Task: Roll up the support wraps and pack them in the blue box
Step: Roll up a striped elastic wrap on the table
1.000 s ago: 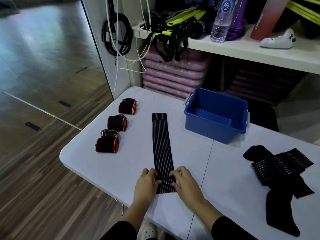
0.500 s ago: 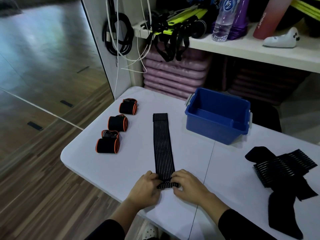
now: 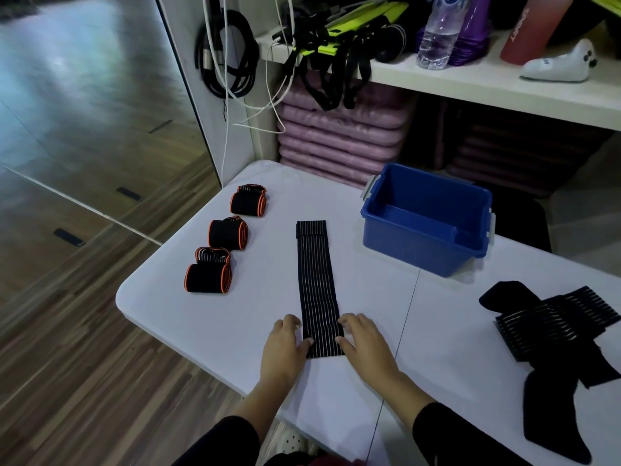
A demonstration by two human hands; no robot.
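**Hands on either edge of a long black elastic wrap with thin pale stripes (image 3: 316, 287)**

The wrap lies flat and straight on the white counter (image 3: 208, 331), running from just in front of the person away towards the far side. Its far end is a short folded-over tab, and its near end lies between the two hands.

The left hand (image 3: 284, 344) rests on the counter against the wrap's left edge. Its fingers are loosely bent and its thumb tip touches the fabric. The right hand (image 3: 364, 341) mirrors it on the right edge, again with the thumb tip on the fabric and the fingers relaxed. Neither hand is closed round the wrap. Dark sleeves cover both forearms.

To the left of the strip, three rolled black wraps with orange edging (image 3: 228, 232) sit in a loose line, well apart from it. The open-topped blue plastic box (image 3: 413, 250) stands on the counter beyond and to the right of the wrap's far end, near it but not touching.

At the counter's right side lies a heap of unrolled black wraps (image 3: 554, 327), some ribbed with pale stripes.

Behind the counter, a white shelf (image 3: 470, 85) carries a clear plastic bottle (image 3: 437, 38). Pink mats (image 3: 336, 136) are stacked beneath it.
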